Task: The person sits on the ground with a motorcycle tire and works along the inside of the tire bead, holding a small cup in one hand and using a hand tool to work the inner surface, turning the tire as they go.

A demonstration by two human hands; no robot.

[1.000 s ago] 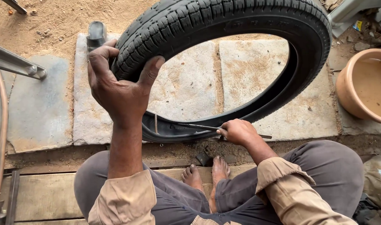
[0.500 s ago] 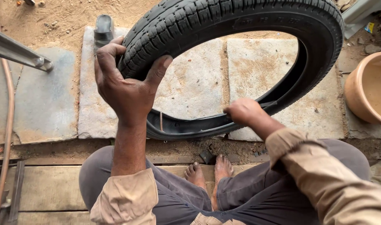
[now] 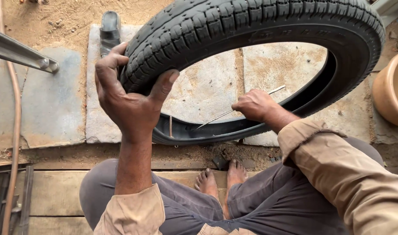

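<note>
A black treaded tyre (image 3: pixel 251 24) stands upright on the stone slabs in front of me, its lower edge near my bare feet (image 3: pixel 220 178). My left hand (image 3: pixel 129 98) grips the tread at the tyre's left side, thumb on the inner face. My right hand (image 3: pixel 255 104) reaches through the tyre's opening and holds a thin metal rod (image 3: pixel 216 118). The rod's lower tip rests against the inner wall of the tyre's bottom part.
A black sandal (image 3: pixel 109 30) lies on the slab behind the tyre. A terracotta pot (image 3: pixel 392 89) stands at the right edge. A metal bar (image 3: pixel 22 54) and a hose (image 3: pixel 13 130) run along the left. Wooden planks (image 3: pixel 55 191) are under my legs.
My right hand has risen from the tyre's lower edge into the opening, bringing the thin rod with it. The view has shifted closer. My left hand keeps its grip.
</note>
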